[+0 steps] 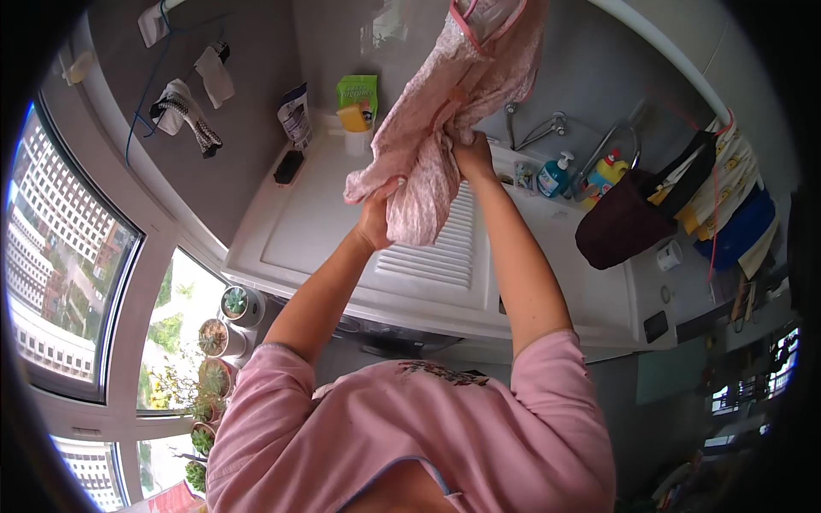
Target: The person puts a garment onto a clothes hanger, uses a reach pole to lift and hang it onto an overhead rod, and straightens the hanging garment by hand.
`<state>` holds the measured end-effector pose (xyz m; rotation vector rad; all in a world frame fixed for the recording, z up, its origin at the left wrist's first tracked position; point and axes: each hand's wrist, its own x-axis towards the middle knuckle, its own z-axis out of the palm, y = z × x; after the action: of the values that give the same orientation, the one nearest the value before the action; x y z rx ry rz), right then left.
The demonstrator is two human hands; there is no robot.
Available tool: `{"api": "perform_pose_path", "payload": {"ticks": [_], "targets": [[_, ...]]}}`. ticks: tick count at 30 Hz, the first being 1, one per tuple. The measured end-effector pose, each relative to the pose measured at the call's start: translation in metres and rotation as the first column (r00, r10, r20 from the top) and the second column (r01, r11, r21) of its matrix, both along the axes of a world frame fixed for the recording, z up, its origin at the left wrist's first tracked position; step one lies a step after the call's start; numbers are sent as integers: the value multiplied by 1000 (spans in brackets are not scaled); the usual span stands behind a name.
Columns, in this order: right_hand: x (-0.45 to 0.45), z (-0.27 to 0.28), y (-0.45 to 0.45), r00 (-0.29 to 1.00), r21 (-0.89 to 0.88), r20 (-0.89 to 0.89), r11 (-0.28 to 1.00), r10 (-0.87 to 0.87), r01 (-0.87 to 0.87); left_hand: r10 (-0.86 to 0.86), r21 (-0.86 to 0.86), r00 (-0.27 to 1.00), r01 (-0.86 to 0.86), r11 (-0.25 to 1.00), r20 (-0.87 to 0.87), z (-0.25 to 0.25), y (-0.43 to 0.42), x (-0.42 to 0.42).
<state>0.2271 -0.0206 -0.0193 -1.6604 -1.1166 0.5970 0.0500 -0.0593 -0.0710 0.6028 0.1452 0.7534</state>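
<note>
The left grip [374, 222] and right grip [474, 159] hold a crumpled pink garment [419, 128] above a white ribbed washboard [438, 259].

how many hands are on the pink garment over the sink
2: the left hand at the lower left edge of the pink garment, the right hand higher, at its right side; cloth hides some fingers.

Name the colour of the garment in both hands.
The garment is pale pink, shown in the head view.

Pink garment [425, 141] w/ top off-pic
</note>
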Motion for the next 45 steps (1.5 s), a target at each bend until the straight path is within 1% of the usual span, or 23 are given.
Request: {"api": "perform_pose_path", "payload": {"ticks": [1, 2, 4, 5, 8, 11, 12, 14, 17, 19, 25, 27, 28, 29, 31, 33, 35, 37, 39, 40, 41, 42, 45], "targets": [[4, -5, -10, 955, -2, -255, 987, 154, -160, -79, -113, 994, 87, 990, 73, -12, -5, -2], [8, -16, -16, 956, -2, -252, 988, 152, -157, -69, -64, 997, 71, 995, 30, -32, -8, -1], [13, -42, -31, 631, 223, -658, 906, 412, -359, -61, -89, 997, 58, 994, -38, -51, -28, 4], [11, -44, -47, 559, 223, -730, 910, 393, -349, -59, -96, 998, 55, 994, -34, -53, -31, 8], [16, -74, -68, 461, 232, -800, 907, 384, -352, -138, -181, 988, 123, 976, -73, -61, -38, 18], [24, -97, -79, 475, 203, -791, 898, 386, -391, -161, 114, 962, 189, 975, -220, -92, -26, 31], [26, -101, -84, 472, 206, -793, 898, 386, -389, -73, -117, 992, 85, 990, 104, -130, -9, 36], [33, -112, -87, 471, 202, -794, 898, 383, -390, -154, -230, 980, 180, 956, 129, -116, -16, 36], [43, -130, -84, 485, 128, -728, 791, 485, -598, -337, -333, 930, 368, 868, 148, -127, -12, 39], [29, -131, -82, 652, 12, -508, 761, 563, -648, -236, 67, 968, 242, 968, -79, -177, 10, 48], [-11, -118, -62, 907, 111, -288, 952, 306, -286, -428, -28, 833, 466, 884, 351, -147, -15, 45], [-13, -119, -53, 978, 143, -100, 976, 182, -167, 42, -243, 997, -25, 970, 64, -112, -31, 39], [-13, -122, -46, 984, 160, 0, 972, 177, -175, 206, 29, 978, -205, 978, -40, -112, -34, 36], [-18, -119, -46, 984, 161, 0, 971, 176, -174, 205, 30, 978, -204, 978, -40, -100, -37, 33], [-34, -102, -51, 965, 78, 263, 996, 20, -42, 631, 770, 643, -99, 630, -434, -71, -42, 27], [-39, -82, -55, 941, -26, 327, 996, 84, -80, 617, 758, 642, -85, 647, -455, -66, -32, 25], [-34, -75, -55, 937, 4, 308, 985, 164, -173, 273, 467, 813, -2, 884, -514, -54, -28, 21], [-16, -72, -53, 925, -16, 285, 966, 251, -257, 191, 323, 824, -10, 946, -533, -92, -6, 29], [0, -42, -75, 725, -84, -394, 764, 565, -640, -125, -73, 950, 108, 991, -287, -48, -26, 16], [18, -46, -80, 725, -82, -390, 763, 568, -642, -71, -64, 965, 56, 996, -251, -42, -31, 13], [38, -58, -84, 588, 15, -548, 709, 595, -705, -69, -59, 966, 56, 997, -250, -39, -32, 9], [49, -74, -89, 420, 122, -681, 658, 600, -743, -195, -206, 980, 183, 961, -36, -37, -34, 5], [35, -125, -109, 212, 270, -856, 758, 471, -593, -240, -361, 966, 259, 896, 98, -44, -44, 17]]}}
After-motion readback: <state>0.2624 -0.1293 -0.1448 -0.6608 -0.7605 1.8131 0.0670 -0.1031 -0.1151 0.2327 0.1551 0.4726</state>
